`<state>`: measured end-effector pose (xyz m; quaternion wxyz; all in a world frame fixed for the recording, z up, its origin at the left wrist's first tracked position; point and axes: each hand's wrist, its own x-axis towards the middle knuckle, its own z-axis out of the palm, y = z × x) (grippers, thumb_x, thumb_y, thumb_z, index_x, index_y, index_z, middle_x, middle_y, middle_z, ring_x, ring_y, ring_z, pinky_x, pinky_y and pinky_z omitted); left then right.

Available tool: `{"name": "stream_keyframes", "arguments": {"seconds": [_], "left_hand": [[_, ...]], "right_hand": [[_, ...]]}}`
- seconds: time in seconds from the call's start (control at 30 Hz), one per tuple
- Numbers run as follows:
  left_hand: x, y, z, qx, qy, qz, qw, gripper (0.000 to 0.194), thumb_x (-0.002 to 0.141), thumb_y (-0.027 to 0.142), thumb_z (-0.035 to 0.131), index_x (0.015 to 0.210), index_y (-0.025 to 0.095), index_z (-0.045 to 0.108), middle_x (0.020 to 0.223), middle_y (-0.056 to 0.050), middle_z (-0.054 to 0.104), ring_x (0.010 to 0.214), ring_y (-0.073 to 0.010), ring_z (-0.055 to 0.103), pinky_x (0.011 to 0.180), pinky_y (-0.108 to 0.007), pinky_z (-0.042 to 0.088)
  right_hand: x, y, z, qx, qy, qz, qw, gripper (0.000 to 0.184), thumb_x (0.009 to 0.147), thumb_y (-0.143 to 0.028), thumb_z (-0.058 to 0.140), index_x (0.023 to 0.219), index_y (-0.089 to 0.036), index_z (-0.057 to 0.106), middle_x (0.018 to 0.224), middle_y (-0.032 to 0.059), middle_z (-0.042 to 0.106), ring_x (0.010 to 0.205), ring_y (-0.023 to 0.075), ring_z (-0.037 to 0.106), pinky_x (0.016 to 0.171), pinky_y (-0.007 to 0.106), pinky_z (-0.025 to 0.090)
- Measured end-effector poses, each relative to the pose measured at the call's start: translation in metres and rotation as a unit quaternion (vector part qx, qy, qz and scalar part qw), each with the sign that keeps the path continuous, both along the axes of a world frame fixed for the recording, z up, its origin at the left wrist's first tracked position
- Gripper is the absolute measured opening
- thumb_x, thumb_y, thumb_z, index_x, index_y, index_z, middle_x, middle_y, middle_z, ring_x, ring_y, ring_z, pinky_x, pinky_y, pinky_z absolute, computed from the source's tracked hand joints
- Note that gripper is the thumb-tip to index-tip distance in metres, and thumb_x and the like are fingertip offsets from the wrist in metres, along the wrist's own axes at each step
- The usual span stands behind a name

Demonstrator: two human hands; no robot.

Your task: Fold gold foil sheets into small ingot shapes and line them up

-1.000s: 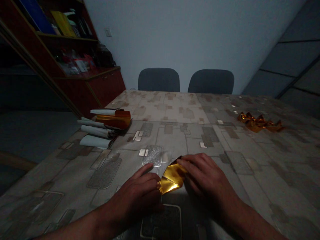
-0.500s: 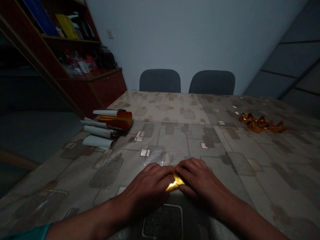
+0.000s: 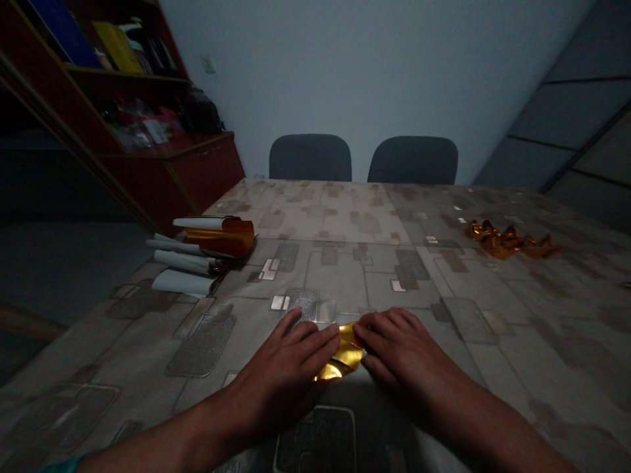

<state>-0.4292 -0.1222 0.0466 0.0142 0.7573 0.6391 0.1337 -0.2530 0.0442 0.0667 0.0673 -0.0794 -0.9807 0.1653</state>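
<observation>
A small folded piece of shiny gold foil paper lies on the table near its front edge, between my two hands. My left hand covers the paper's left part, with the fingers bent over it and pressing on it. At the right end, my right hand has its thumb and fingers closed on the paper's edge. The gold middle shows in the gap between the hands. Both ends of the paper are hidden under the fingers.
Several gold folded paper pieces stand at the table's right. A stack of curled gold-and-white sheets lies at the left. Two grey chairs stand behind the patterned table. A red-brown cabinet is at far left.
My hands have moved slightly apart, so more of the gold paper shows between them. My left index finger has lifted outward. The whole view has shifted a little.
</observation>
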Motion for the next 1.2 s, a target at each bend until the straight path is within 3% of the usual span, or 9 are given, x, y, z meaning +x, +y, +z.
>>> {"name": "stream_keyframes", "arguments": {"seconds": [0.17,0.3,0.4,0.47,0.7,0.87,0.97,1.07,1.2], "left_hand": [[-0.001,0.000,-0.002,0.017,-0.015,-0.003,1.000,0.054,0.088,0.014,0.054,0.141,0.022,0.045,0.142,-0.010,0.057,0.115,-0.0280,0.055,0.111,-0.061,0.026],[0.002,0.004,0.001,0.007,-0.050,0.031,0.998,0.040,0.090,0.023,0.060,0.130,0.022,0.056,0.135,-0.007,0.062,0.114,-0.0277,0.056,0.111,-0.060,0.027],[0.004,0.007,0.001,0.007,-0.063,0.055,0.996,0.033,0.092,0.025,0.060,0.125,0.024,0.060,0.133,-0.005,0.064,0.113,-0.0259,0.057,0.111,-0.056,0.029],[0.005,0.007,0.001,0.012,-0.071,0.057,0.996,0.031,0.093,0.024,0.059,0.124,0.024,0.061,0.132,-0.006,0.064,0.112,-0.0255,0.057,0.109,-0.055,0.031],[0.001,0.005,-0.006,0.056,-0.110,0.089,0.988,0.056,0.087,0.030,0.066,0.138,0.018,0.045,0.136,-0.013,0.058,0.120,-0.0293,0.052,0.103,-0.050,0.039],[0.001,0.002,-0.007,0.059,-0.106,0.116,0.986,0.052,0.084,0.028,0.068,0.132,0.016,0.050,0.138,-0.015,0.055,0.124,-0.0321,0.049,0.104,-0.053,0.037],[0.003,0.002,-0.002,0.040,-0.169,0.137,0.975,0.033,0.084,0.026,0.068,0.115,0.018,0.059,0.127,-0.012,0.061,0.117,-0.0298,0.053,0.099,-0.048,0.041],[0.004,0.005,0.004,0.037,-0.285,0.161,0.944,0.006,0.086,0.020,0.064,0.090,0.019,0.059,0.106,-0.006,0.066,0.102,-0.0230,0.059,0.090,-0.038,0.044],[0.005,0.008,0.011,0.010,-0.430,0.188,0.883,0.005,0.085,0.017,0.060,0.081,0.018,0.058,0.077,0.001,0.061,0.074,-0.0154,0.058,0.070,-0.027,0.044]], "right_hand": [[0.001,0.006,0.009,0.031,-0.003,-0.047,0.998,0.011,0.092,-0.018,0.061,0.100,-0.019,0.070,0.092,0.0065,0.066,0.090,0.0249,0.059,0.088,0.044,0.043],[-0.006,0.015,0.002,0.028,0.020,-0.060,0.998,0.013,0.094,-0.016,0.058,0.089,-0.018,0.070,0.086,0.0067,0.065,0.084,0.0231,0.058,0.079,0.038,0.044],[-0.014,0.018,-0.004,0.033,0.031,-0.082,0.996,0.003,0.089,-0.016,0.066,0.086,-0.016,0.066,0.090,0.0080,0.065,0.086,0.0240,0.057,0.077,0.036,0.043],[-0.017,0.017,-0.007,0.028,0.040,-0.082,0.995,0.008,0.085,-0.014,0.070,0.091,-0.017,0.065,0.093,0.0074,0.065,0.088,0.0243,0.057,0.078,0.036,0.042],[-0.015,0.011,-0.007,0.002,0.051,-0.079,0.996,0.012,0.082,-0.012,0.067,0.088,-0.020,0.062,0.089,0.0043,0.063,0.088,0.0240,0.056,0.078,0.036,0.036],[-0.014,0.011,-0.004,-0.083,0.082,-0.074,0.990,0.019,0.075,-0.001,0.057,0.076,-0.020,0.054,0.075,-0.0006,0.059,0.077,0.0198,0.054,0.073,0.032,0.034],[-0.013,0.011,0.000,-0.221,0.076,-0.075,0.969,0.018,0.080,-0.004,0.052,0.074,-0.021,0.051,0.070,-0.0013,0.057,0.068,0.0170,0.053,0.064,0.028,0.036],[-0.012,0.010,0.003,-0.344,0.076,-0.077,0.933,0.014,0.081,-0.008,0.054,0.087,-0.021,0.055,0.073,-0.0015,0.060,0.068,0.0159,0.055,0.061,0.026,0.038],[-0.011,0.007,0.005,-0.387,0.058,-0.066,0.918,0.022,0.081,-0.008,0.055,0.096,-0.020,0.063,0.077,0.0009,0.064,0.069,0.0163,0.057,0.063,0.027,0.041]]}}
